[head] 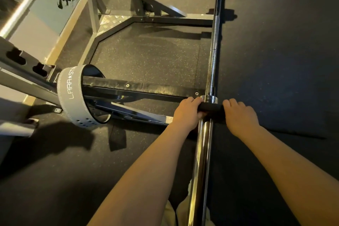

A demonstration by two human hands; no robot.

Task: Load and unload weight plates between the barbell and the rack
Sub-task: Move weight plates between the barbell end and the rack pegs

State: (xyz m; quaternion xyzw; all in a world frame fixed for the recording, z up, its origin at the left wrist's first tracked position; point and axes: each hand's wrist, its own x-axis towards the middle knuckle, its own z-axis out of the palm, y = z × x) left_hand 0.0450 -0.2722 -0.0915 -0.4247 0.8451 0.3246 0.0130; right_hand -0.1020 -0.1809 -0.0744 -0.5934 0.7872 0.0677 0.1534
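Note:
A chrome barbell [213,57] runs from the bottom centre up to the top of the view, lying low over the black floor. A black weight plate [211,108], seen edge-on, sits on the barbell's sleeve against the chrome collar [209,98]. My left hand [188,113] grips the plate's left edge, fingers curled over its top. My right hand [239,115] holds the plate's right edge, fingers curled over it. The thick bare sleeve [200,161] runs from the plate toward me between my forearms.
A grey power rack [95,5] stands at the left and rear, its dark base frame [146,89] reaching to the barbell. A grey lifting belt [73,95] is looped round a rack beam at the left. Speckled rubber mat [146,57] lies inside the rack; black flooring [284,60] to the right.

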